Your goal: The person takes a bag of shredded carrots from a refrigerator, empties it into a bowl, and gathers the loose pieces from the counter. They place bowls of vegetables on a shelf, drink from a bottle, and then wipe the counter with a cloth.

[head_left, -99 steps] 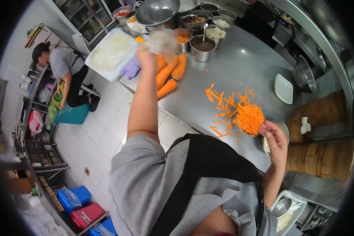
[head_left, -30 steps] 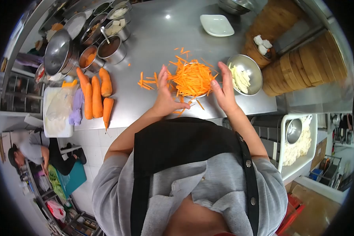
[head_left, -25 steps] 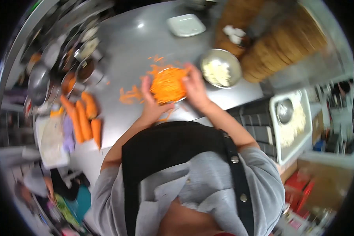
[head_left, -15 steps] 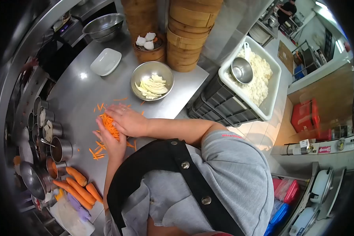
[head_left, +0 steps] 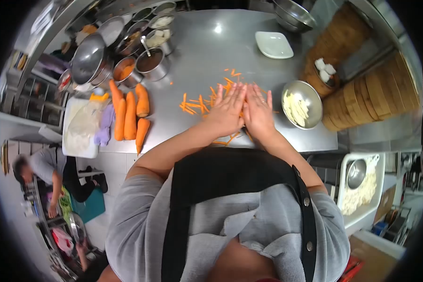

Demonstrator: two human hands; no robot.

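Observation:
Thin carrot strips (head_left: 191,106) lie scattered on the steel table, with more of them under and between my hands. My left hand (head_left: 226,111) lies flat over the strips, fingers stretched away from me. Beside it, my right hand (head_left: 258,109) is also flat and outstretched, a ring on one finger, its inner edge against the left. Most of the carrot beneath the palms is hidden. Just right of my right hand stands a steel bowl (head_left: 313,104) holding pale sliced vegetable (head_left: 296,110).
Several whole carrots (head_left: 130,115) lie at the left beside a white tray (head_left: 71,148). Steel pots (head_left: 152,66) stand behind them. A white dish (head_left: 274,45) is at the back, bamboo steamers (head_left: 369,101) at the right. Another person (head_left: 47,164) works at lower left.
My view has swung round to the left. My hands have gone from cupping the carrot pile to lying flat side by side over the strips.

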